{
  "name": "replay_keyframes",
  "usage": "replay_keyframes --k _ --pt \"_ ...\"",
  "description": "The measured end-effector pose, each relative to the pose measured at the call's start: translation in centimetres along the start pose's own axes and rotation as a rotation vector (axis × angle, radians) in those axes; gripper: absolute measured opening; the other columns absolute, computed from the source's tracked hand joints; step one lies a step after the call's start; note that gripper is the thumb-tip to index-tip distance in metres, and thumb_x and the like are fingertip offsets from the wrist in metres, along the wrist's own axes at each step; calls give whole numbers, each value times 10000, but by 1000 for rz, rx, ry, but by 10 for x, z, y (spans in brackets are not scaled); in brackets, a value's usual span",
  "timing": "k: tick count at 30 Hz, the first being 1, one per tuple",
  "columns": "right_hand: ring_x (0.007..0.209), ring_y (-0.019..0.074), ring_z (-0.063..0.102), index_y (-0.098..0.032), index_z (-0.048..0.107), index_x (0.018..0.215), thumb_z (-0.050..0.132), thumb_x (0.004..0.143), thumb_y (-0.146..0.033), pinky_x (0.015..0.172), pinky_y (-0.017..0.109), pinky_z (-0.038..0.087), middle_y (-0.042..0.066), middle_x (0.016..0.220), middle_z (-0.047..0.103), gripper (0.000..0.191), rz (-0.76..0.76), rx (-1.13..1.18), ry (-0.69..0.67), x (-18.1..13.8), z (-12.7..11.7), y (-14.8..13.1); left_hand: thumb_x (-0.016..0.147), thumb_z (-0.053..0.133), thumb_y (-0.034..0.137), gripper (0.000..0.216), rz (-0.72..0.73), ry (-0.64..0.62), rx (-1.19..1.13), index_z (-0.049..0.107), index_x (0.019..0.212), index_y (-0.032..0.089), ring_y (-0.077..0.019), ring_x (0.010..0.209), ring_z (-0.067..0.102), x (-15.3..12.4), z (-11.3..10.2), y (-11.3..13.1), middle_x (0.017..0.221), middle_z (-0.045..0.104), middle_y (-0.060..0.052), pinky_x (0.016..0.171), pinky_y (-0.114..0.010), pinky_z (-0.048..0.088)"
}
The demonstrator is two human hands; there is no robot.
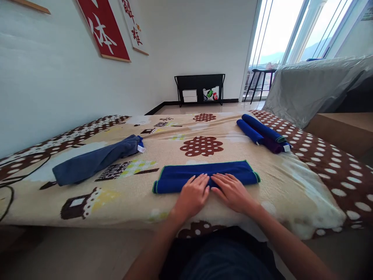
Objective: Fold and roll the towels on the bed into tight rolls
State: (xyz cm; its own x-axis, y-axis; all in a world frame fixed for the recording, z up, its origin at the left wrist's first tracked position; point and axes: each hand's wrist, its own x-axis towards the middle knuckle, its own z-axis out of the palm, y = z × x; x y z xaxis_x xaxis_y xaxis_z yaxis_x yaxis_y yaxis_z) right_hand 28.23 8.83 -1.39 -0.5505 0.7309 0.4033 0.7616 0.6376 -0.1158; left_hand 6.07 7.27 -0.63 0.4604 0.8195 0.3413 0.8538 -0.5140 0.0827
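A blue towel (180, 175), folded into a long strip with a green edge, lies across the patterned blanket (291, 182) in front of me. My left hand (194, 195) and my right hand (231, 190) rest flat on its near edge, side by side, fingers stretched out and touching the cloth. Neither hand grips anything.
A crumpled grey-blue towel (93, 161) lies to the left. Rolled blue and purple towels (264, 133) sit at the far right of the bed. A covered piece of furniture (314, 87), a black rack (199, 89) and a stool (260, 83) stand beyond, near the windows.
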Motion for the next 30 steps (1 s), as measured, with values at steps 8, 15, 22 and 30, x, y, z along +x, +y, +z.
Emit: replay_keyframes --k 8,15,22,30 --pt "1407 273 455 -181 542 1426 322 1034 -549 1141 526 358 123 1469 529 580 240 -46 -28 -24 -3 88 1029 365 471 474 -283 -43 78 548 1420 277 -267 1422 449 -27 -14 -88 1507 507 -72 1142 -540 358" --pt "1424 247 436 -228 469 1486 420 1003 -315 1158 502 312 98 1518 480 492 91 -124 129 -77 -24 116 992 455 306 408 -154 167 239 547 1388 262 -275 1413 448 -86 -37 -109 1529 486 -111 1153 -510 232" --pt "1180 236 641 -246 664 1271 501 906 -233 1043 437 446 57 1268 690 401 83 -39 88 -73 -26 114 918 462 210 343 -155 136 152 622 1216 265 -248 1156 624 -97 -38 -117 1246 697 -58 1003 -417 329" --pt "1010 243 628 -178 686 1022 503 849 -154 973 399 416 76 993 723 253 133 -134 43 -36 -22 116 858 428 170 282 -266 107 145 614 1063 220 -249 1041 625 -58 -32 -127 1068 720 -80 952 -421 344"
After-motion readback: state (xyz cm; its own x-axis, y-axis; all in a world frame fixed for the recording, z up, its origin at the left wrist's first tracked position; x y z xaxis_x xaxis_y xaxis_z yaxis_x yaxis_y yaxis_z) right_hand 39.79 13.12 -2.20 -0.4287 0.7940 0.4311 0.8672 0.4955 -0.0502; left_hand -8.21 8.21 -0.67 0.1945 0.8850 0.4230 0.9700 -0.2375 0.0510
